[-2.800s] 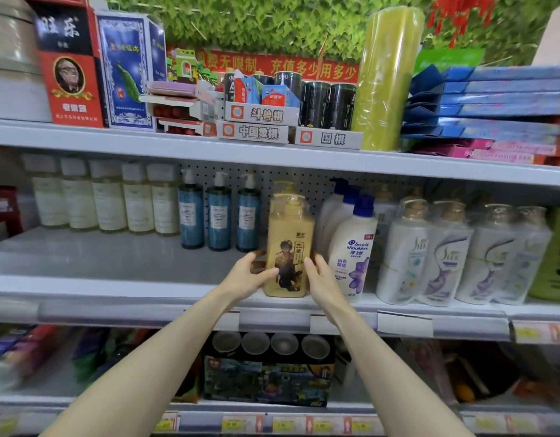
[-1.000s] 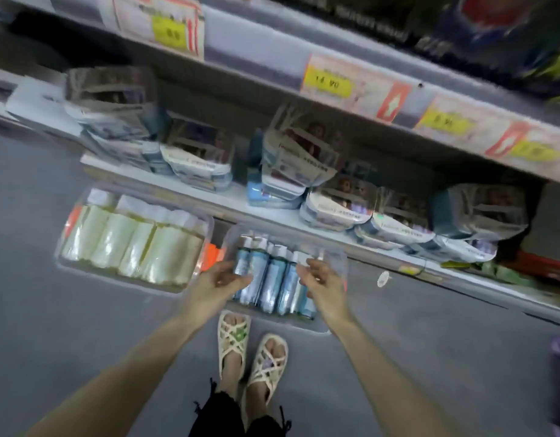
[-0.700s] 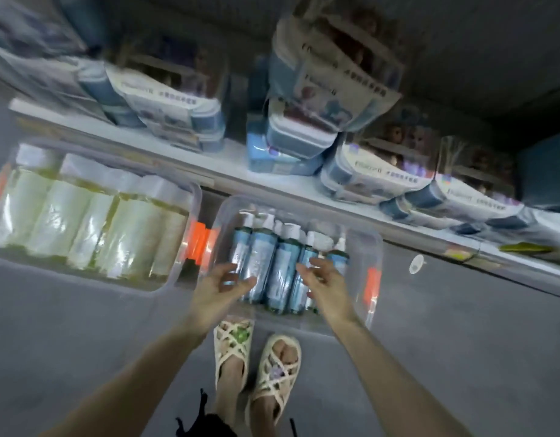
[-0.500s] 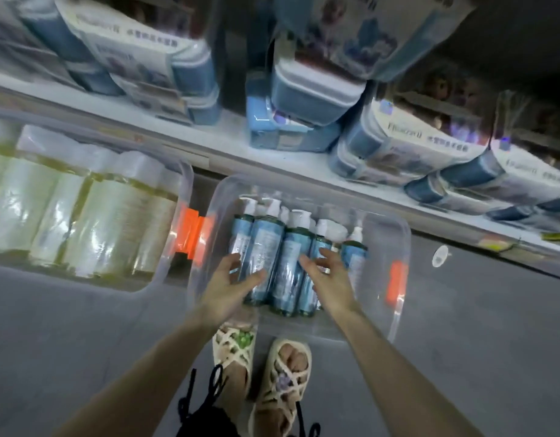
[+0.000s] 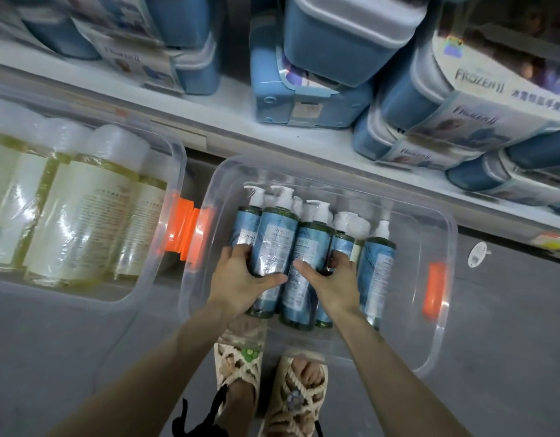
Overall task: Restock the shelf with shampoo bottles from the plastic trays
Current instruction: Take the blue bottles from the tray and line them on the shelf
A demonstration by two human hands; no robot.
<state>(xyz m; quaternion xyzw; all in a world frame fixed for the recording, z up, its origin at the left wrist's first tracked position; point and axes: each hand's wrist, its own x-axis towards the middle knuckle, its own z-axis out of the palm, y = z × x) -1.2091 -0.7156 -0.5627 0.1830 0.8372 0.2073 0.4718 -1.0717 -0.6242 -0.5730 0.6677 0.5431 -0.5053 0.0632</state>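
A clear plastic tray [image 5: 436, 222] with orange latches sits on the grey floor and holds several blue pump bottles of shampoo lying side by side. My left hand [image 5: 241, 279] grips one blue bottle [image 5: 274, 238], fingers on its left side and thumb across its lower front. My right hand [image 5: 330, 279] grips the neighbouring blue bottle [image 5: 310, 247], thumb on its label and fingers curled round its right side. Both bottles still lie among the others in the tray.
A second clear tray [image 5: 174, 159] at the left holds several pale yellow-green bottles [image 5: 80, 216]. Above the trays runs the bottom shelf [image 5: 228, 118], stacked with blue lunch boxes [image 5: 341, 36]. My sandalled feet [image 5: 272, 389] stand just in front of the tray.
Since the shelf view I bent down to the floor trays. Both hands have come down onto the blue bottles and their fingers have curled round one bottle each.
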